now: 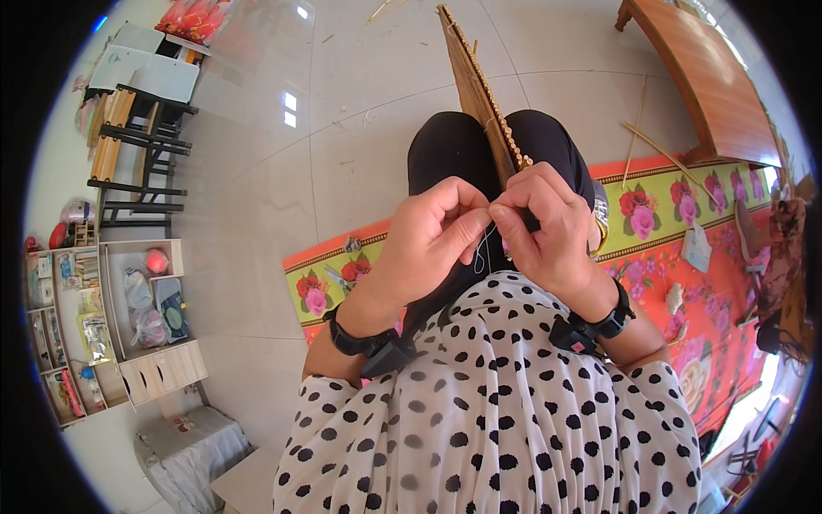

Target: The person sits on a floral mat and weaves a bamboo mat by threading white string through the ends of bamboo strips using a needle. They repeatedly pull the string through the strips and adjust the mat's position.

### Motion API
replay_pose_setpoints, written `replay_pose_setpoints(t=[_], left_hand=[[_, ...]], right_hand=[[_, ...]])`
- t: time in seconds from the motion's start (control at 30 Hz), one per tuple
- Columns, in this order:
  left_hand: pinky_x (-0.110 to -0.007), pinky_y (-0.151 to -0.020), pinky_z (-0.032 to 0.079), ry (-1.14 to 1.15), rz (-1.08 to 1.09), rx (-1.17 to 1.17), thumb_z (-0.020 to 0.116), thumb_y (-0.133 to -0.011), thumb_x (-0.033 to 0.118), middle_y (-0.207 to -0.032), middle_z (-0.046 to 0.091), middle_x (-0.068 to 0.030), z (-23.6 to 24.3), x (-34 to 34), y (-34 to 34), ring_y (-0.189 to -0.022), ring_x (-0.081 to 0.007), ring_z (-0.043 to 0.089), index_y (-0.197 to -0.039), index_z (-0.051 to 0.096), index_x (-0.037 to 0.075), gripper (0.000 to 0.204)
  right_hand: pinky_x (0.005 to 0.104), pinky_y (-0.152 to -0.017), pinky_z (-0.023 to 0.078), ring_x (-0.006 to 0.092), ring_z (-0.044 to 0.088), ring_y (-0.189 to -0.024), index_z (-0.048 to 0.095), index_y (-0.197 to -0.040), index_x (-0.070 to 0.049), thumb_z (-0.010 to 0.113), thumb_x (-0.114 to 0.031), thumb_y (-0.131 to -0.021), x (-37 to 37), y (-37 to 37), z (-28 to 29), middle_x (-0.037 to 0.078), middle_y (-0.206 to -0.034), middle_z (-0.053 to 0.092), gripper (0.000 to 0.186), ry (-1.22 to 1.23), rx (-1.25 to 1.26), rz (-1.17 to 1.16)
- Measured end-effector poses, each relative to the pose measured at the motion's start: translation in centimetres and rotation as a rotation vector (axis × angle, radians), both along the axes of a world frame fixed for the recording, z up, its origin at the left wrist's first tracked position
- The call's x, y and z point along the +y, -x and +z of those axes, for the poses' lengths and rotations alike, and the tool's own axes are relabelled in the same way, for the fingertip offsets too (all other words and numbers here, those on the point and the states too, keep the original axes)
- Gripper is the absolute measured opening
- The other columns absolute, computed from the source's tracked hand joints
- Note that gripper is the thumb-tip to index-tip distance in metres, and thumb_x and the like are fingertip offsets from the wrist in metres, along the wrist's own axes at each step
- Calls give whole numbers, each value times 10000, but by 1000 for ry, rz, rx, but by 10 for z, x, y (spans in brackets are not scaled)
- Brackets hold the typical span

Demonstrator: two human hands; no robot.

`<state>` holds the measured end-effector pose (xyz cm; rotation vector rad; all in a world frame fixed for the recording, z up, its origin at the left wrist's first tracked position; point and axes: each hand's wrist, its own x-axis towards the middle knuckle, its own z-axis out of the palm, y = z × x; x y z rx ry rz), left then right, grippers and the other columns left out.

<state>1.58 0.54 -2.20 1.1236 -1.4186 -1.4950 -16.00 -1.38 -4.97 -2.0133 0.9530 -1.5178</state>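
Observation:
My left hand [437, 230] and my right hand [548, 224] meet above my lap, thumbs and forefingers pinched tip to tip. A thin white thread [481, 257] hangs in a loose loop from the pinch, so both hands seem to hold it. Whether a needle is there too is too small to make out. Just beyond my hands, a flat brown panel [478, 84] stands edge-up between my knees. Small round stalk ends [505, 128] line its edge in a row. My right hand hides the panel's near end.
Scissors [341, 281] lie on the flowered mat [377, 257] to my left. Thin stalks [668, 154] rest at the right, near a wooden table [715, 77]. Shelves [163, 368] and stacked folding furniture [141, 146] stand at the left. Thread scraps [364, 118] lie on the tiled floor.

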Motion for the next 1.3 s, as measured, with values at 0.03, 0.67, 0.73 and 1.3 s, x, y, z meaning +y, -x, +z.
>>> replay_pose_setpoints(t=[0.03, 0.67, 0.73, 1.3], left_hand=[[-199, -536, 417, 29, -1, -27, 599, -998, 71, -726, 562, 10, 2, 1, 0, -599, -42, 513, -954, 581, -3, 88], [-201, -588, 447, 138, 116, -65, 613, -962, 20, -762, 608, 9, 7, 5, -4, -656, -27, 532, -966, 587, -19, 47], [-190, -579, 430, 139, 140, -51, 610, -965, 21, -751, 591, 22, 7, 3, -5, -649, -16, 514, -967, 590, -12, 40], [-288, -507, 438, 798, -558, 416, 674, -897, 54, -735, 595, -43, 90, 41, 11, -569, -175, 567, -898, 678, -17, 71]], right_hand=[[298, -504, 476, 221, 583, -579, 614, -789, -14, 735, -2, -812, 0, 1, 1, 89, -762, 578, 124, -18, 18, 1], [297, -527, 393, 154, 484, -578, 591, -775, 10, 640, -69, -939, 8, 1, -9, 54, -691, 524, 189, -453, -282, 201], [279, -519, 408, 132, 508, -576, 630, -821, 5, 683, -71, -906, 10, -2, -6, 52, -725, 556, 126, -478, -258, 235], [197, -514, 361, 22, 486, -589, 673, -801, -1, 727, -12, -858, 10, 3, -3, -5, -753, 598, 80, -488, -291, 206]])
